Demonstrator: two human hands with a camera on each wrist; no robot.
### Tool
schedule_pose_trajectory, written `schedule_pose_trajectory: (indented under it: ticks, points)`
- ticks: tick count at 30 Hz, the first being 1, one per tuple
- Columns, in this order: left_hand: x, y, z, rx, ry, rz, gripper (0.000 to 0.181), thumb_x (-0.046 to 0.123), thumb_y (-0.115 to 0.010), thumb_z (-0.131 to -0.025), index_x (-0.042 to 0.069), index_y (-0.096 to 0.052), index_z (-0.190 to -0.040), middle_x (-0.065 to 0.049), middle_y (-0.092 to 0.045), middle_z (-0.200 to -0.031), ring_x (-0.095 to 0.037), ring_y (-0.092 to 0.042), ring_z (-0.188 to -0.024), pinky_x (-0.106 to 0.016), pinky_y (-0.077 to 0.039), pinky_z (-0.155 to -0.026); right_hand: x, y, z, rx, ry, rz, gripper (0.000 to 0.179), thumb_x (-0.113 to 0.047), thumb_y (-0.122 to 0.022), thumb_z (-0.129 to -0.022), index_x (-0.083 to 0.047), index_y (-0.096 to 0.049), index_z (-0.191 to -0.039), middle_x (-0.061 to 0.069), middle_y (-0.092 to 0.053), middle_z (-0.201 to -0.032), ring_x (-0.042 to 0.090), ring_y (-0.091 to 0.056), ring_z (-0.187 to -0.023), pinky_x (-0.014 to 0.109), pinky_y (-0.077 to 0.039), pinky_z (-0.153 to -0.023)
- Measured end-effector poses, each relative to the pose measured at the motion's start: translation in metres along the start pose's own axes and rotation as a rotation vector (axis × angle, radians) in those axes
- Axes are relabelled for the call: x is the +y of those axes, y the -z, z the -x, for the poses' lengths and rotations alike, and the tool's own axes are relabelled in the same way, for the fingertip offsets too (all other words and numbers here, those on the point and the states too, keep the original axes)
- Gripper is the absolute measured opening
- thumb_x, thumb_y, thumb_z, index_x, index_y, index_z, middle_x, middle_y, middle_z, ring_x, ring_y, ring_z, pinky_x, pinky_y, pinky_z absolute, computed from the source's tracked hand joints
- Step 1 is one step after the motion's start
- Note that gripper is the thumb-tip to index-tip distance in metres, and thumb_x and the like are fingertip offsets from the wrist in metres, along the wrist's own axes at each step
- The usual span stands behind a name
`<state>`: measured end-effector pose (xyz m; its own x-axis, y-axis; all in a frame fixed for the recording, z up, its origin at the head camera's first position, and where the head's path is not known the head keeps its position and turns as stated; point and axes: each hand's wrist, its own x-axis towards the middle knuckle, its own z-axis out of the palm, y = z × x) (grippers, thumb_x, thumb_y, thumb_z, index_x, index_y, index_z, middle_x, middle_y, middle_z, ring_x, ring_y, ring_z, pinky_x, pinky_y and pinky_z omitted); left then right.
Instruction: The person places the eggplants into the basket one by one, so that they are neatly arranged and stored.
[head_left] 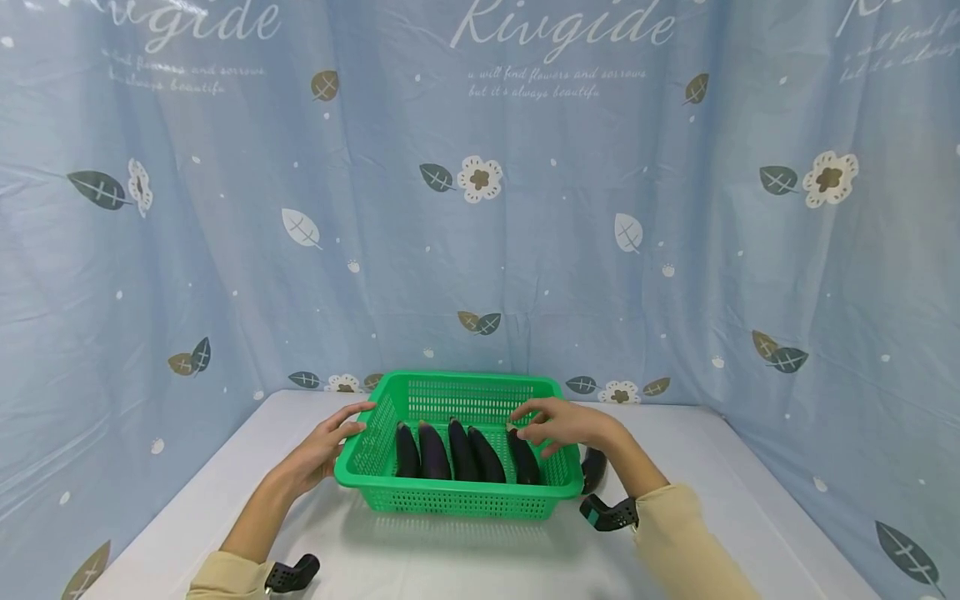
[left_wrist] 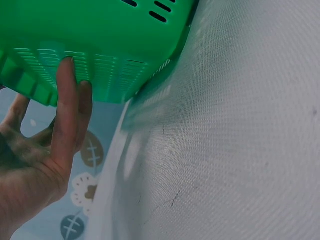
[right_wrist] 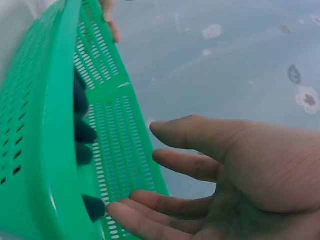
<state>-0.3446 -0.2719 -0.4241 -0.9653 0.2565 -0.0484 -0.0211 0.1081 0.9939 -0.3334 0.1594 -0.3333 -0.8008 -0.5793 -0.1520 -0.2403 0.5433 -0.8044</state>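
A green plastic basket (head_left: 450,502) holds several dark purple eggplants (head_left: 433,454) lying side by side. My left hand (head_left: 318,454) holds the basket's left end, with fingertips over the rim and other fingers (left_wrist: 65,95) against the outer wall. Over the basket's right part is my right hand (head_left: 562,423), its fingers spread and the palm empty. Its fingertips are right at the stem end of the rightmost eggplant (head_left: 523,458). In the right wrist view, that eggplant's end (right_wrist: 93,207) shows beside the lowest fingertips (right_wrist: 117,210).
Another eggplant (head_left: 593,469) lies on the white table (head_left: 420,554) just outside the basket's right end, partly hidden by the right arm. A blue curtain (head_left: 540,250) with leaf and flower prints encloses the table at the back and sides.
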Motion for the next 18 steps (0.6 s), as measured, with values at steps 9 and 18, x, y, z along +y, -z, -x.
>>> schedule_pose_trajectory:
  ticks: [9, 18]
  points:
    - [0.0, 0.0, 0.0, 0.013, 0.004, 0.0, 0.054, 0.04, -0.051, -0.102, 0.03, -0.032, -0.152, -0.007, -0.06, -0.123, -0.021, -0.073, -0.087, -0.042, -0.06, -0.067, 0.006, 0.012, 0.015, 0.012, 0.06, -0.037, 0.05, -0.029, -0.061, -0.098, -0.009, -0.047, -0.142, 0.023, -0.051, -0.137, 0.042, -0.056, -0.121, 0.045, -0.057, -0.089]
    - [-0.001, 0.0, 0.001, -0.006, -0.009, 0.01, 0.052, 0.037, -0.048, -0.104, 0.03, -0.031, -0.152, -0.007, -0.061, -0.123, -0.021, -0.073, -0.086, -0.041, -0.06, -0.066, 0.014, 0.02, 0.028, 0.079, 0.096, -0.043, 0.05, -0.027, -0.059, -0.099, -0.003, -0.047, -0.142, 0.026, -0.055, -0.131, 0.03, -0.064, -0.108, 0.043, -0.058, -0.086]
